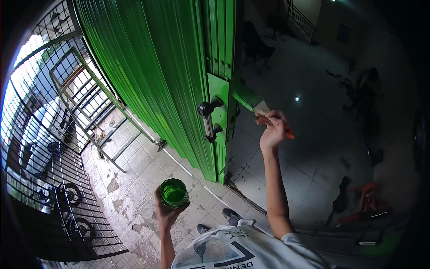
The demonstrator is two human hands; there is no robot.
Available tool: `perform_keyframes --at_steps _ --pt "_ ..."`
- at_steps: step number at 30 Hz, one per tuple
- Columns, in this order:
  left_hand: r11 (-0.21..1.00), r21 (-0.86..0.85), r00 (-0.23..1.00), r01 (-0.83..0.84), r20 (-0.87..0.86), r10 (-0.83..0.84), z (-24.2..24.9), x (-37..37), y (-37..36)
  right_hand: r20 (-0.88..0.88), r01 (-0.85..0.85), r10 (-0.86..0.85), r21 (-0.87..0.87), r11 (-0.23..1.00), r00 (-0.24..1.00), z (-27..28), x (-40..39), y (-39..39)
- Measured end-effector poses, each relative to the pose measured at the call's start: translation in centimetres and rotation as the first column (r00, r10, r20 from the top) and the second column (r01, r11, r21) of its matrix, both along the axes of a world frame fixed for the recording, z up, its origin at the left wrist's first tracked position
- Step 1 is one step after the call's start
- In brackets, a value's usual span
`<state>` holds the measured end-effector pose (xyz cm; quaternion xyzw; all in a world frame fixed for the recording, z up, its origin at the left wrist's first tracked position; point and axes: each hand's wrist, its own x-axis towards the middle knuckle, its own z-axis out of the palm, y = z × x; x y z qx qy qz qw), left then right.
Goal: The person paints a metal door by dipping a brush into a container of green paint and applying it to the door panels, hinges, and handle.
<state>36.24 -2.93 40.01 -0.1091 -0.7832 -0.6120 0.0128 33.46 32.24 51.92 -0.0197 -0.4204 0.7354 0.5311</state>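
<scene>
My right hand [274, 131] is closed round the handle of a paintbrush [260, 107], whose bristles are coated in green. The bristle end points up and left, close by the edge of a green folding metal door [170, 80]. A dark-ended pull handle [208, 121] is fixed to a flat plate near that edge. Lower down, my left hand [166, 210] holds a cup of green paint [174, 193] from below and the side, its mouth facing up. Wet-looking green coats the cup's inner wall.
A metal stepladder [96, 114] stands left of the door on the tiled floor. Beyond it runs a barred gate [33, 157], with a motorcycle [71, 210] behind. A floor track [179, 165] runs under the door. In the dim room, a red plastic chair [365, 199] lies at the right.
</scene>
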Motion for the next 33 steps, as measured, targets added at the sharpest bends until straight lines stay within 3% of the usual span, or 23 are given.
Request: perform_keyframes --at_steps 6,7,10,11,15,19,26,30,33 --pt "1.000 -0.010 1.000 -0.004 -0.023 0.003 -0.2 0.1 -0.2 0.396 -0.027 0.048 -0.059 0.998 0.917 -8.1 2.7 0.4" --pt "1.000 -0.027 1.000 -0.008 -0.026 0.007 0.0 0.2 -0.1 0.400 -0.013 0.035 -0.057 0.998 0.916 -7.8 2.8 0.2" --pt "0.997 -0.073 0.999 -0.022 -0.033 0.020 0.8 0.4 0.3 0.086 0.107 -0.108 0.008 0.994 0.990 -5.4 1.8 -0.1" --pt "0.996 -0.086 0.999 -0.022 -0.040 0.019 0.9 0.4 0.4 0.054 0.067 -0.072 0.094 0.993 0.996 -5.9 1.6 0.7" --pt "0.992 -0.121 0.999 -0.032 -0.046 0.027 2.0 0.3 0.9 0.155 -0.019 0.018 0.005 1.000 0.988 -10.0 1.3 0.7" --pt "0.980 -0.182 0.997 -0.076 -0.030 0.072 2.4 0.8 0.9 0.116 0.113 -0.107 -0.051 0.992 0.987 -12.2 2.5 0.5" --pt "0.991 -0.111 0.997 -0.079 0.010 0.081 1.4 1.2 0.9 0.195 0.093 -0.121 0.146 0.985 0.973 -12.3 2.7 -1.2" --pt "0.990 -0.112 0.996 -0.090 0.007 0.092 1.7 1.2 1.1 0.356 0.099 -0.159 0.180 0.979 0.921 -13.9 3.4 -0.8" --pt "0.985 -0.146 0.995 -0.095 0.009 0.098 2.2 1.5 1.2 0.310 0.082 -0.122 0.140 0.987 0.943 -13.1 3.1 -1.1"
